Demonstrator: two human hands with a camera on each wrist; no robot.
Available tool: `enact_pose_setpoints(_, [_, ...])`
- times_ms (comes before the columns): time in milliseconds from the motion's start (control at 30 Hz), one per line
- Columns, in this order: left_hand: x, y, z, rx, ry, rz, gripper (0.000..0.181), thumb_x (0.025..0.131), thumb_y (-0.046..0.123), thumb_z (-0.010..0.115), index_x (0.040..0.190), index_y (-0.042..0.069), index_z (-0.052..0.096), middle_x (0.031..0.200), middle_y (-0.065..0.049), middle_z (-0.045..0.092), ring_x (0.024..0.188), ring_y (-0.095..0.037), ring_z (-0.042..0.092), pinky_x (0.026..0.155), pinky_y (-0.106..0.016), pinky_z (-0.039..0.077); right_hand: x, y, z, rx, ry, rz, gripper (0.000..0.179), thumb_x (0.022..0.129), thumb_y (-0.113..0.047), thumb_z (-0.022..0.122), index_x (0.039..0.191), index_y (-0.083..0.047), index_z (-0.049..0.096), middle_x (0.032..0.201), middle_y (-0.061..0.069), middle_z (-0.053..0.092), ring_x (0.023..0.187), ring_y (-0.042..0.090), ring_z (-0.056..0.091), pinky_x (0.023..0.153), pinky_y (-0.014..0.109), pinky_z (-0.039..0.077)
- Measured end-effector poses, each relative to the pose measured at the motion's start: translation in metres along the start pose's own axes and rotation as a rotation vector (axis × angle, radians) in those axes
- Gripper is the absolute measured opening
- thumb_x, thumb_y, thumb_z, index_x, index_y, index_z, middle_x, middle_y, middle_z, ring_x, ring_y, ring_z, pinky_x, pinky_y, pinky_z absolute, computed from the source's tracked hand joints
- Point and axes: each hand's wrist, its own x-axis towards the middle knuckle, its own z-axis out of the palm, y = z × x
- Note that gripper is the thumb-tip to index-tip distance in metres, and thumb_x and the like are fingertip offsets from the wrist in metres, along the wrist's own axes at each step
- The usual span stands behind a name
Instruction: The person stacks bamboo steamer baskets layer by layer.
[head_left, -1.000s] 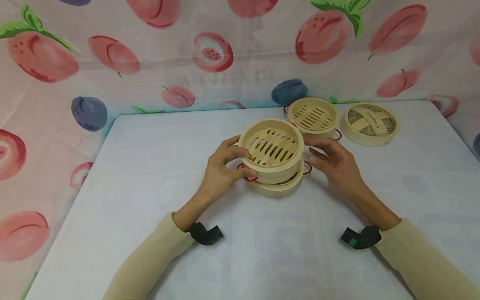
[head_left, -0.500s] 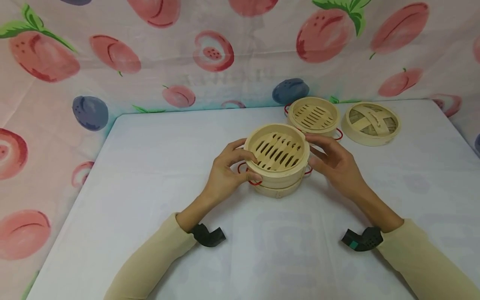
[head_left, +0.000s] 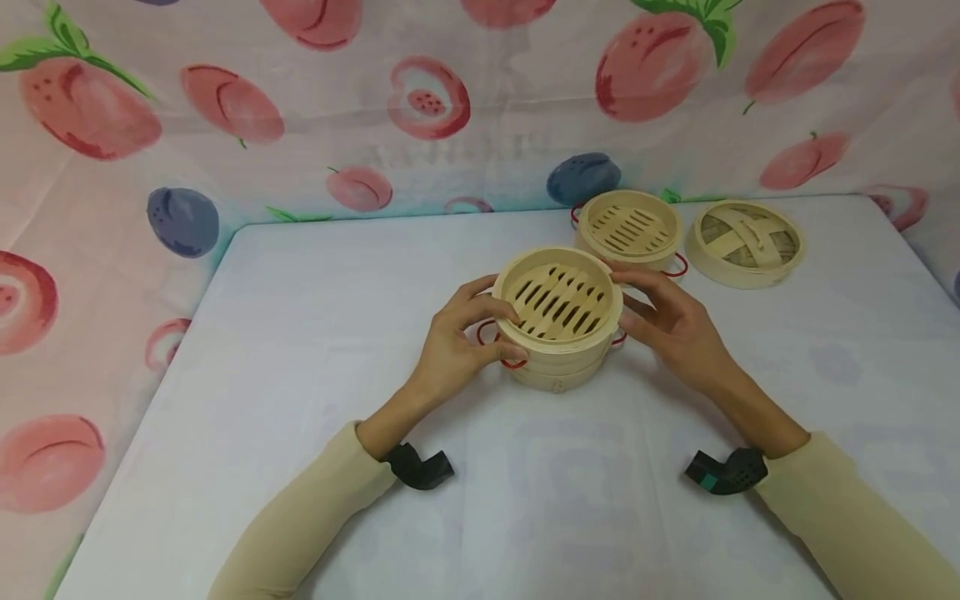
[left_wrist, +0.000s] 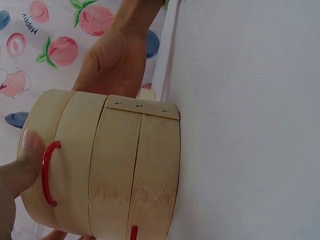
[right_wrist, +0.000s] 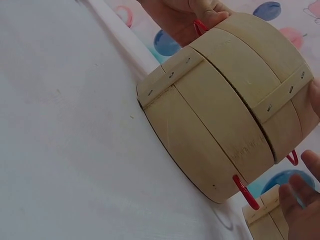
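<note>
Two round bamboo steamer baskets stand stacked between the hands. The upper basket (head_left: 558, 296) has a slatted floor and sits on the lower basket (head_left: 557, 382), with a narrow seam between them in both wrist views. My left hand (head_left: 457, 337) grips the upper basket's left side, thumb on the outer wall beside a red handle (left_wrist: 48, 172) and a finger over the rim. At the right side, my right hand (head_left: 671, 325) holds the rim with thumb and forefinger; its other fingers (right_wrist: 300, 200) are off the wall. Another red handle (right_wrist: 245, 192) juts from the lower basket.
Behind the stack, a third steamer basket (head_left: 630, 229) with red handles stands near the back edge of the white-covered table (head_left: 337, 300). Right of it lies a woven bamboo lid (head_left: 746, 242). A fruit-print cloth (head_left: 300, 108) hangs at the back and left.
The upper basket has come down slightly rightward from a tilted, offset position to sit evenly on the lower one. My right hand has gone from beside it to holding its rim.
</note>
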Motion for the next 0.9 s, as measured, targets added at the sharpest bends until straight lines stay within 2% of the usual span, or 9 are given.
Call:
enact_pose_setpoints(167, [0.0,-0.001,-0.001,0.008,-0.015,0.04,0.035,0.065,0.003,0.087,0.094,0.007,0.069,0.123,-0.014,0.055,0.133,-0.018,0.037,0.103,-0.043,0.036,0.001,-0.001,-0.001,-0.008,-0.016,0.006,0.047,0.089,0.017,0.053,0.134,0.005,0.046,0.145,0.018,0.038,0.138,0.029,0.029,0.108,0.033,0.032])
enact_pose_setpoints(400, [0.003,-0.004,-0.004,0.024,-0.038,0.071,0.036,0.066,0.005,0.086,0.097,0.008,0.068,0.122,-0.011,0.056,0.133,-0.016,0.036,0.103,-0.041,0.037,0.006,0.0,-0.007,-0.004,-0.064,-0.009,0.05,0.091,0.016,0.051,0.138,0.005,0.041,0.147,0.02,0.034,0.138,0.029,0.027,0.106,0.031,0.035])
enact_pose_setpoints(500, [0.004,-0.003,-0.006,0.016,-0.056,0.055,0.036,0.067,0.004,0.086,0.098,0.008,0.068,0.128,-0.01,0.053,0.13,-0.016,0.042,0.1,-0.039,0.04,0.011,0.0,-0.011,-0.002,-0.08,-0.031,0.05,0.091,0.017,0.05,0.139,0.007,0.04,0.144,0.022,0.038,0.136,0.031,0.032,0.105,0.032,0.036])
enact_pose_setpoints(633, [0.003,-0.003,-0.011,-0.008,-0.09,0.011,0.036,0.069,0.005,0.085,0.1,0.007,0.068,0.137,-0.009,0.046,0.123,-0.017,0.049,0.096,-0.037,0.044,0.02,-0.002,-0.014,-0.055,-0.11,-0.046,0.044,0.09,0.018,0.051,0.133,0.008,0.047,0.139,0.021,0.045,0.131,0.029,0.04,0.104,0.033,0.037])
enact_pose_setpoints(767, [0.004,-0.002,-0.016,0.011,-0.148,-0.032,0.034,0.071,0.009,0.084,0.101,0.008,0.067,0.138,-0.006,0.046,0.126,-0.016,0.045,0.096,-0.034,0.045,0.031,-0.005,-0.016,-0.141,-0.149,-0.031,0.039,0.09,0.016,0.054,0.127,0.007,0.054,0.138,0.018,0.047,0.131,0.023,0.041,0.103,0.029,0.038])
enact_pose_setpoints(900, [0.009,-0.001,-0.023,0.026,-0.206,-0.057,0.032,0.074,0.011,0.082,0.102,0.009,0.066,0.136,-0.005,0.048,0.13,-0.013,0.04,0.098,-0.031,0.043,0.04,-0.006,-0.018,-0.18,-0.176,0.027,0.036,0.092,0.01,0.055,0.128,0.003,0.056,0.138,0.011,0.05,0.131,0.019,0.042,0.102,0.027,0.038])
